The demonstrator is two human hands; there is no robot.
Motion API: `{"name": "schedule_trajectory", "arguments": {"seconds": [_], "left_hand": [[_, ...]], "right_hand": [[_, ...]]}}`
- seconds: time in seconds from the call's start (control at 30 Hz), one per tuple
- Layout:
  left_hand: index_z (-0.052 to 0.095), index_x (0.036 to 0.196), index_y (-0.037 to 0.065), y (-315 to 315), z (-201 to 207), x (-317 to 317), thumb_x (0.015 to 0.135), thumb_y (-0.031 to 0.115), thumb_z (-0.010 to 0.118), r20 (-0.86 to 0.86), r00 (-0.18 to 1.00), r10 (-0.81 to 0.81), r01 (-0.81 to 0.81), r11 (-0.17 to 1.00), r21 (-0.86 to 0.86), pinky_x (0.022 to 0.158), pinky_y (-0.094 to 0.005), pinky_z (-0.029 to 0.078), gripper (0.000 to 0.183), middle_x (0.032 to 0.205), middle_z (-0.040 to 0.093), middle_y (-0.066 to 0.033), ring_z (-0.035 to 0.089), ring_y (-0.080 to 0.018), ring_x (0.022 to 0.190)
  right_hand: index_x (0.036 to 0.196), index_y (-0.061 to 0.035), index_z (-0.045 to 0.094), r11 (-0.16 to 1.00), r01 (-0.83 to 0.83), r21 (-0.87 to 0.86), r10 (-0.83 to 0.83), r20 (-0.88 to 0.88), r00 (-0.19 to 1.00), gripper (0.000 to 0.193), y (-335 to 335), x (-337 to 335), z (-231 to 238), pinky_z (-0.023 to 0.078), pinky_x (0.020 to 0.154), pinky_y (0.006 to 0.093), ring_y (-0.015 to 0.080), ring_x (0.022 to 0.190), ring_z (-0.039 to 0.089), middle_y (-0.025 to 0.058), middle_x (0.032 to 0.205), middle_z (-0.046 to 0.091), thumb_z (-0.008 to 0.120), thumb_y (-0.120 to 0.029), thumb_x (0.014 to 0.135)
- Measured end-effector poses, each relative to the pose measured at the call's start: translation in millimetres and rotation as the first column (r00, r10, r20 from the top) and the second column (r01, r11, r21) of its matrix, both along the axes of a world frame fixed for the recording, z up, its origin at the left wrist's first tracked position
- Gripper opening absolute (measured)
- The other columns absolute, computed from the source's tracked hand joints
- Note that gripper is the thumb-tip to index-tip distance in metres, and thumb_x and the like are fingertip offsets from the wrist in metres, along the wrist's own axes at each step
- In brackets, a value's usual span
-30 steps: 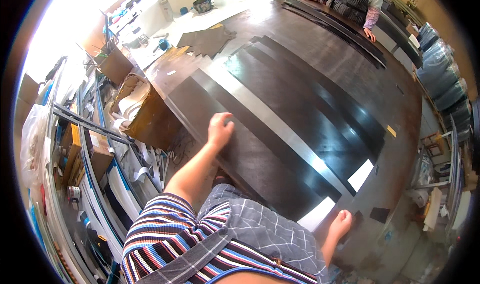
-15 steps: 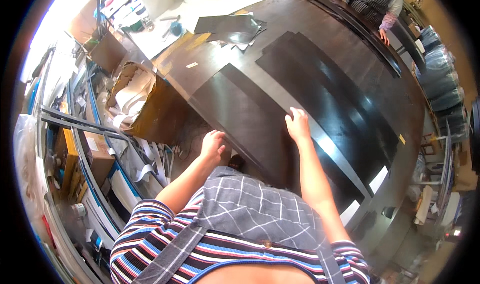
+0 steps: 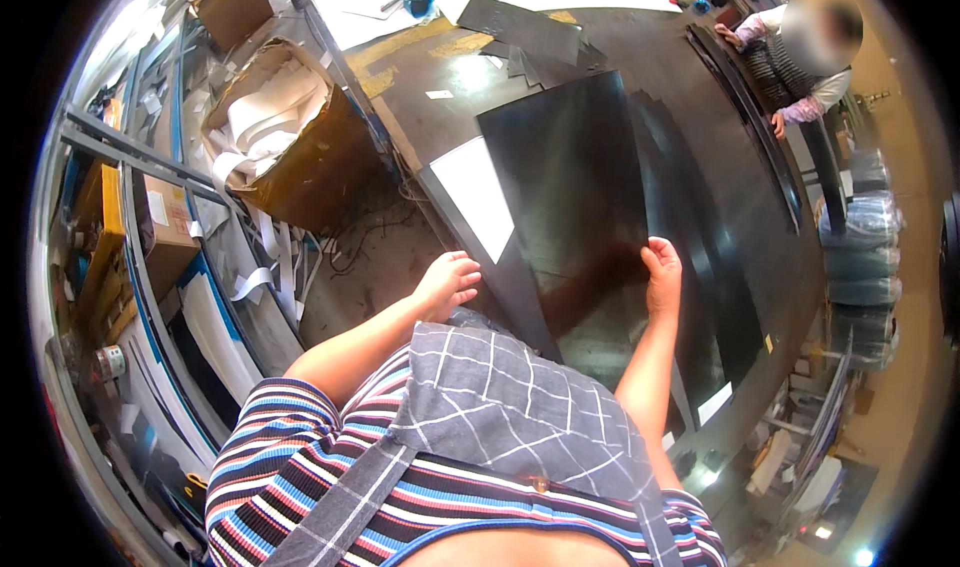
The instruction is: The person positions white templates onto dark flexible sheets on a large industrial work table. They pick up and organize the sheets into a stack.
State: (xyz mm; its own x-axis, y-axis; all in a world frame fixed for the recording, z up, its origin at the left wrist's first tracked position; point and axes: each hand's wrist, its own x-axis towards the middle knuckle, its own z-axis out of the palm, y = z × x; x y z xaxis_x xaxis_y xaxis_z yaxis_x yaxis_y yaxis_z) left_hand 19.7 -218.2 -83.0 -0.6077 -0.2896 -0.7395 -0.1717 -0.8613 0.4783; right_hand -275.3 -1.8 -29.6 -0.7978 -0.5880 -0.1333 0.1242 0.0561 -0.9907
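A long, glossy black sheet (image 3: 575, 167) lies in front of me at a tilt, its right edge raised off the dark table (image 3: 740, 297). My right hand (image 3: 662, 275) pinches that right edge between thumb and fingers. To the sheet's left a white area (image 3: 475, 202) shows, which may be a paper or a bright reflection on another sheet. My left hand (image 3: 450, 285) hovers beside the table's left edge, fingers loosely bent and apart, with nothing in it. More black sheets (image 3: 690, 217) are fanned out to the right, partly hidden by the raised one.
A cardboard box (image 3: 320, 162) full of white strips stands left of the table. Smaller dark sheets (image 3: 520, 27) lie at the far end near a blue tape roll (image 3: 418, 2). Another person (image 3: 790, 77) touches long black strips (image 3: 745, 117) at the far right. A metal rack (image 3: 150, 157) runs along my left.
My right hand has moved right and taken hold of a black sheet's edge, tilting it up. A white area has come into sight at its left. The view has shifted.
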Motion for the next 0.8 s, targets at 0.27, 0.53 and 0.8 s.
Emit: {"name": "schedule_trajectory", "arguments": {"seconds": [0.27, 0.53, 0.8], "left_hand": [[0.038, 0.130, 0.008, 10, 0, -3, 0.086, 0.010, 0.060, -0.003, 1.000, 0.000, 0.000, 1.000, 0.004, 0.088, -0.0420, 0.043, 0.049, 0.114, 0.050, -0.0094, 0.051, -0.0248, 0.108], [0.054, 0.114, 0.006, 5, 16, -4, 0.086, 0.017, 0.060, 0.088, 0.994, 0.059, -0.069, 0.991, 0.112, 0.095, -0.0407, 0.038, 0.031, 0.119, 0.048, -0.0113, 0.047, -0.0265, 0.111], [0.056, 0.098, 0.004, 4, 34, -23, 0.085, 0.019, 0.064, 0.016, 0.995, -0.102, 0.100, 0.990, 0.101, 0.075, -0.0368, 0.046, 0.021, 0.096, 0.049, -0.0080, 0.051, -0.0219, 0.084]], "right_hand": [[0.101, -0.0033, 0.065, 0.840, -0.025, 0.542, 0.263, -0.367, 0.892, 0.024, -30, -10, -67, 0.050, 0.076, 0.0308, 0.0190, 0.082, 0.063, 0.0085, 0.090, 0.066, 0.066, -0.009, 0.078], [0.114, -0.0106, 0.065, 0.656, 0.259, 0.709, 0.423, -0.630, 0.651, 0.034, -71, 53, -64, 0.043, 0.094, 0.0404, 0.0321, 0.105, 0.052, 0.0145, 0.108, 0.058, 0.065, -0.016, 0.080], [0.101, -0.0031, 0.063, 0.709, 0.395, 0.584, 0.315, -0.764, 0.563, 0.031, -56, 59, -61, 0.047, 0.082, 0.0448, 0.0346, 0.092, 0.057, 0.0174, 0.092, 0.062, 0.066, -0.018, 0.074]]}}
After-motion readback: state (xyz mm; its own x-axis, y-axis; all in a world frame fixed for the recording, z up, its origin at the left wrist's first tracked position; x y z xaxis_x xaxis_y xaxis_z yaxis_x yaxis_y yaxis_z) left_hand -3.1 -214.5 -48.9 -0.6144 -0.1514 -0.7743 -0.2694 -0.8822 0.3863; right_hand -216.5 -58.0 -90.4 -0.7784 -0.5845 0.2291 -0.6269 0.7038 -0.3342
